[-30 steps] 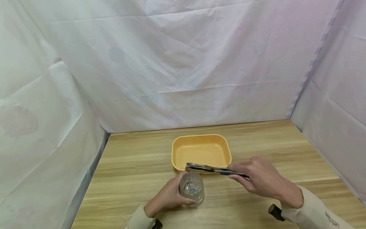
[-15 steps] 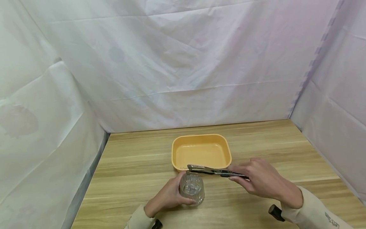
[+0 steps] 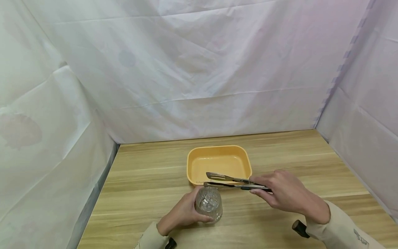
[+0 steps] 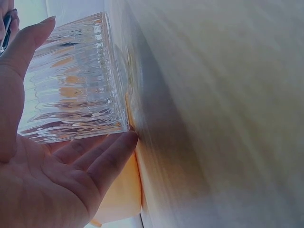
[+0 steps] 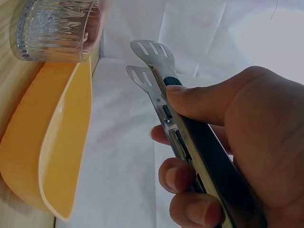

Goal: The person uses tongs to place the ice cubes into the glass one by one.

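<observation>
My left hand (image 3: 185, 210) holds a clear ribbed glass (image 3: 209, 204) on the wooden table, with the fingers along one side and the thumb on the other. Something clear shows inside the glass, too indistinct to name. In the left wrist view the glass (image 4: 78, 80) lies between thumb and fingers. My right hand (image 3: 281, 192) grips metal tongs (image 3: 228, 185) with dark handles. Their slotted ends (image 5: 153, 51) stand apart, nothing between them, above the glass rim and the near edge of the yellow tub.
Just behind the glass sits a yellow rectangular tub (image 3: 219, 164), with small clear bits by its near left corner. White cloth (image 3: 199, 69) hangs round the back and both sides of the wooden table (image 3: 140, 186).
The two arms of the tongs have spread apart, the far one swinging up towards the tub. The left hand and the glass have stayed in place.
</observation>
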Motion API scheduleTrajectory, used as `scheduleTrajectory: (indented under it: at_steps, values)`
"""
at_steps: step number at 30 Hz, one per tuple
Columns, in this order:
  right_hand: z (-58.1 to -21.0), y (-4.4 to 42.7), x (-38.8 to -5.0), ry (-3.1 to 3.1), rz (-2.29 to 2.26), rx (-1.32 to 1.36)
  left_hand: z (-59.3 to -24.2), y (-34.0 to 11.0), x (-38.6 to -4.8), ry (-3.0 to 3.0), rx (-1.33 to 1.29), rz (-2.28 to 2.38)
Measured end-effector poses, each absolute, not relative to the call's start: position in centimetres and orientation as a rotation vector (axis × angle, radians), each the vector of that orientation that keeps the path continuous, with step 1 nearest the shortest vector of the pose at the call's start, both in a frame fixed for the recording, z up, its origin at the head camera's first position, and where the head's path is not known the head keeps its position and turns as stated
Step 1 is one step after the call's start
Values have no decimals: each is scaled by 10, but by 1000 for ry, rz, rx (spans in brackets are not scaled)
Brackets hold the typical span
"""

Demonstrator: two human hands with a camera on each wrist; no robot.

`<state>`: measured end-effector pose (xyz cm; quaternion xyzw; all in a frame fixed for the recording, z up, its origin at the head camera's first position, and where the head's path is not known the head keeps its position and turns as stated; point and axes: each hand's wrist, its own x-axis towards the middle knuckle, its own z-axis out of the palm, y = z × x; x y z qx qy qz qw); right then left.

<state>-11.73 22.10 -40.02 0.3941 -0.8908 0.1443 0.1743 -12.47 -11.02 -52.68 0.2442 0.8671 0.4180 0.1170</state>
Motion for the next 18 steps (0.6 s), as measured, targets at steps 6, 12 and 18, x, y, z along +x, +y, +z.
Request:
scheduleTrajectory:
  at_steps: [6, 12, 18]
  values:
    - [-400, 221, -118, -2577, 367, 1070, -526, -110, -125, 2526, 729, 1245]
    - [-399, 221, -121, -2658, 365, 1007, -527, -110, -125, 2528, 743, 1255]
    - [-402, 224, -130, -2676, 348, 973, -527, -110, -123, 2532, 730, 1242]
